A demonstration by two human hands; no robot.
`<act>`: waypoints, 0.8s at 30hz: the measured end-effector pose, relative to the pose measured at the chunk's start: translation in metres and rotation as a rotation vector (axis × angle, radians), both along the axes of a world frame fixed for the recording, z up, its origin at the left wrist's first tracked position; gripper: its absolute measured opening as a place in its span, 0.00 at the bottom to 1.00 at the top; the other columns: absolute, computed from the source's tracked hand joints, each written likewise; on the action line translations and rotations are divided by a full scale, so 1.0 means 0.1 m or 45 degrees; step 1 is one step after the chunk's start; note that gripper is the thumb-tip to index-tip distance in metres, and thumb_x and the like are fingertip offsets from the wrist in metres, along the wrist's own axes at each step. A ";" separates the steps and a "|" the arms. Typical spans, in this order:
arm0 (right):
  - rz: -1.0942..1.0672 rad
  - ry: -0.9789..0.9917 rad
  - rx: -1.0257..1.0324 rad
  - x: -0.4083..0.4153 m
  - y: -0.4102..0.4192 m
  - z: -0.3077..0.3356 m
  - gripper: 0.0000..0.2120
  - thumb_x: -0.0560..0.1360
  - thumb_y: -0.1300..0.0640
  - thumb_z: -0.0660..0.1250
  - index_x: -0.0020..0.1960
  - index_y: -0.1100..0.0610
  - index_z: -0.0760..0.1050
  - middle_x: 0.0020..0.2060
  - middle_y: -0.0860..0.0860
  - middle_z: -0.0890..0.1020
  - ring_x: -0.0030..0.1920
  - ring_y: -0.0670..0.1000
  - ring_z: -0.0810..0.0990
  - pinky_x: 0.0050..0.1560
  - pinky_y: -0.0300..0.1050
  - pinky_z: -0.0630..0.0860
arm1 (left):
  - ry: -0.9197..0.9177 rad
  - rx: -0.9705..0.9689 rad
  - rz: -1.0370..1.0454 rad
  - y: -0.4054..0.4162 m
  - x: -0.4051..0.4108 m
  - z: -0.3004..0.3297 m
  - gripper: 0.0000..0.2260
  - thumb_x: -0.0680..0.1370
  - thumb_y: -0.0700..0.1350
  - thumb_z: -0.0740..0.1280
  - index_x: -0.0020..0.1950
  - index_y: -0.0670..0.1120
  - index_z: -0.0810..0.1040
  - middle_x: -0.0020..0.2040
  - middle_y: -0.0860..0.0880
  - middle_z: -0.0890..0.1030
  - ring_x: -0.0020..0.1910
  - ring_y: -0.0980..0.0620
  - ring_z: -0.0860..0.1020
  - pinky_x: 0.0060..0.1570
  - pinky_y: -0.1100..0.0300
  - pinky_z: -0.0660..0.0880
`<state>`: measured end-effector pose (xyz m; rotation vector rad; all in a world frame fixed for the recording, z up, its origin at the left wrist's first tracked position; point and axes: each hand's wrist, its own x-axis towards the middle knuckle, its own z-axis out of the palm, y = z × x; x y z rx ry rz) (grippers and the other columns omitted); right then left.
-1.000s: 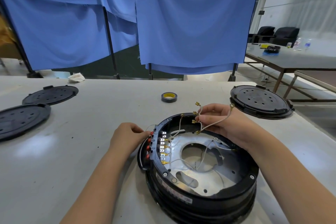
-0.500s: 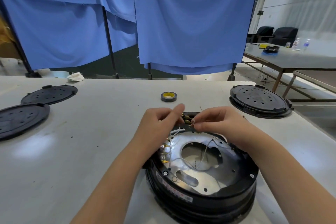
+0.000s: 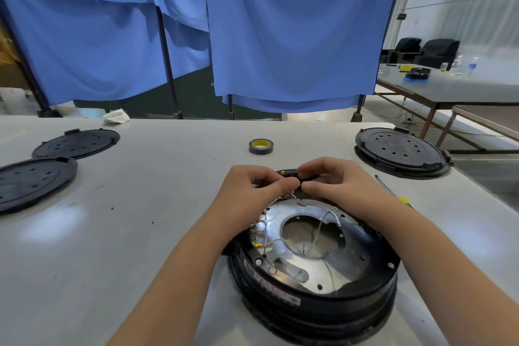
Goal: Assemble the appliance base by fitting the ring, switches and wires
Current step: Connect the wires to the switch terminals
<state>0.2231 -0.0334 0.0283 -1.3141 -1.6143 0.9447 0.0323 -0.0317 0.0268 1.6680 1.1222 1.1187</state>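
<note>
The round black appliance base [image 3: 317, 298] lies open side up on the table [image 3: 140, 205], with a silver metal plate [image 3: 348, 267] and thin pale wires [image 3: 323, 222] inside. Both hands meet over its far rim. My left hand [image 3: 252, 191] and my right hand [image 3: 334, 180] pinch the brass-tipped wire ends [image 3: 283, 173] between fingertips and thumbs. A row of brass terminals [image 3: 257, 233] shows at the left inner edge, partly hidden by my left wrist.
A roll of black tape [image 3: 261, 146] lies beyond the hands. Two black perforated covers [image 3: 75, 143] [image 3: 33, 180] rest at the left, a third cover [image 3: 398, 152] at the right. A screwdriver [image 3: 393, 194] lies right of the base. Blue curtains hang behind.
My left hand left the terminal row at the base's left side and came up to meet my right hand at the far rim, where both now pinch the wire ends.
</note>
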 end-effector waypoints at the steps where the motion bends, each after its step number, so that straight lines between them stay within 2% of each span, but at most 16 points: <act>1: -0.024 0.005 -0.040 0.00 0.01 -0.01 0.10 0.74 0.62 0.71 0.53 0.53 0.79 0.47 0.52 0.85 0.47 0.49 0.84 0.49 0.40 0.79 | 0.001 -0.005 -0.007 0.00 0.00 0.00 0.06 0.69 0.52 0.76 0.33 0.54 0.85 0.33 0.55 0.84 0.34 0.63 0.80 0.33 0.75 0.71; 5: -0.056 -0.024 -0.155 0.00 0.01 -0.02 0.06 0.76 0.57 0.69 0.52 0.55 0.80 0.41 0.54 0.85 0.37 0.46 0.82 0.38 0.35 0.77 | -0.025 -0.016 -0.046 -0.02 0.01 0.01 0.04 0.69 0.49 0.77 0.34 0.53 0.85 0.35 0.56 0.84 0.36 0.63 0.81 0.33 0.76 0.71; 7: -0.076 -0.044 -0.168 0.00 0.01 -0.03 0.05 0.76 0.57 0.68 0.50 0.56 0.80 0.40 0.55 0.85 0.36 0.46 0.82 0.35 0.33 0.76 | -0.039 -0.024 -0.053 -0.02 0.01 0.02 0.03 0.69 0.49 0.77 0.35 0.52 0.85 0.35 0.56 0.85 0.36 0.64 0.81 0.33 0.76 0.71; 9: -0.086 -0.071 -0.173 0.00 0.01 -0.04 0.06 0.76 0.56 0.68 0.50 0.57 0.80 0.40 0.55 0.85 0.37 0.46 0.83 0.34 0.34 0.76 | -0.045 -0.035 -0.062 -0.03 0.00 0.02 0.03 0.68 0.49 0.77 0.37 0.52 0.86 0.36 0.56 0.85 0.36 0.64 0.81 0.33 0.76 0.71; 12: -0.049 -0.048 -0.211 0.02 0.03 -0.05 0.07 0.75 0.55 0.69 0.50 0.57 0.79 0.39 0.52 0.86 0.41 0.49 0.85 0.40 0.39 0.79 | -0.034 -0.033 -0.072 -0.02 0.00 0.02 0.03 0.68 0.49 0.77 0.38 0.51 0.86 0.36 0.56 0.85 0.37 0.64 0.81 0.34 0.76 0.72; 16: 0.008 0.180 -0.259 0.06 0.07 -0.05 0.11 0.72 0.58 0.73 0.52 0.58 0.78 0.41 0.55 0.86 0.43 0.52 0.85 0.43 0.41 0.79 | -0.014 -0.029 -0.109 -0.02 0.01 0.01 0.03 0.67 0.46 0.78 0.38 0.50 0.86 0.36 0.55 0.85 0.38 0.64 0.81 0.35 0.77 0.71; 21: 0.018 0.566 -0.341 0.10 0.09 0.00 0.21 0.60 0.60 0.75 0.53 0.61 0.77 0.39 0.55 0.86 0.40 0.50 0.85 0.37 0.37 0.79 | 0.065 -0.007 -0.112 -0.02 0.01 0.00 0.05 0.66 0.43 0.79 0.40 0.47 0.86 0.37 0.54 0.85 0.37 0.64 0.81 0.35 0.77 0.71; 24: 0.044 0.606 -0.367 0.11 0.09 0.02 0.19 0.59 0.59 0.74 0.50 0.61 0.78 0.38 0.54 0.85 0.38 0.49 0.85 0.36 0.37 0.79 | 0.089 -0.001 -0.109 -0.02 0.02 -0.01 0.06 0.66 0.42 0.80 0.40 0.45 0.86 0.35 0.54 0.85 0.35 0.64 0.81 0.34 0.76 0.72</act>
